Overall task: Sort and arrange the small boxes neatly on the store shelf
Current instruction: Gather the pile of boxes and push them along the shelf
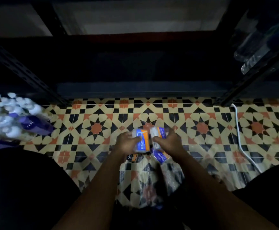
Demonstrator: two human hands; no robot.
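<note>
Low over the patterned tile floor, my left hand grips a blue and orange small box. Beside it my right hand holds a second box with a white and blue side. Two more small boxes lie beneath the hands: a blue and orange one under my right wrist and a dark one under my left wrist. They rest at the top of a clear plastic bag spread on the floor. The dark metal store shelf stands just beyond, its lowest board in shadow.
White-capped bottles with a purple pack crowd the floor at left. Clear bottles lie on the neighbouring shelf at upper right. A white cable runs across the tiles at right. Shelf uprights slant down at both sides. My dark-clad knees fill the lower corners.
</note>
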